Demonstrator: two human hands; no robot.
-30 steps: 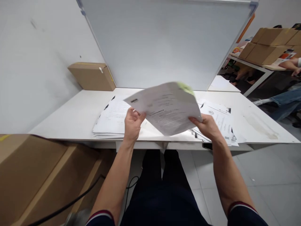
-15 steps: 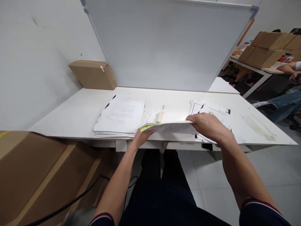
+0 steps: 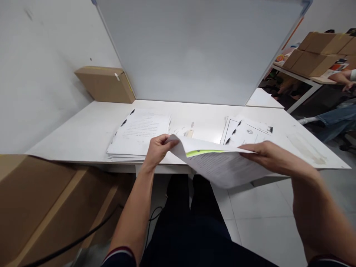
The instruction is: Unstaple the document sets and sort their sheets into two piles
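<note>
Printed paper sheets (image 3: 222,167) hang bent over the front edge of the white desk, with a yellow-green strip showing between them. My left hand (image 3: 161,148) pinches their left corner between thumb and fingers. On their right side, my right hand (image 3: 264,152) is closed on the sheets with the thumb on top. A stack of printed paper (image 3: 141,129) with black marks along one edge lies left of my left hand. More loose printed sheets (image 3: 247,131) lie beyond my right hand. Between the two piles is a small beige block (image 3: 190,134), partly hidden by the held paper.
A whiteboard (image 3: 189,52) stands at the back of the white desk (image 3: 75,137). A cardboard box (image 3: 104,85) leans at the back left. Larger cardboard boxes (image 3: 36,193) and a black cable are below left. Another person's hand (image 3: 347,86) is at the far right table.
The sheets have moved right and toward me, and their left side is now lifted and curled. My left hand went up and left to the corner; my right hand shifted right.
</note>
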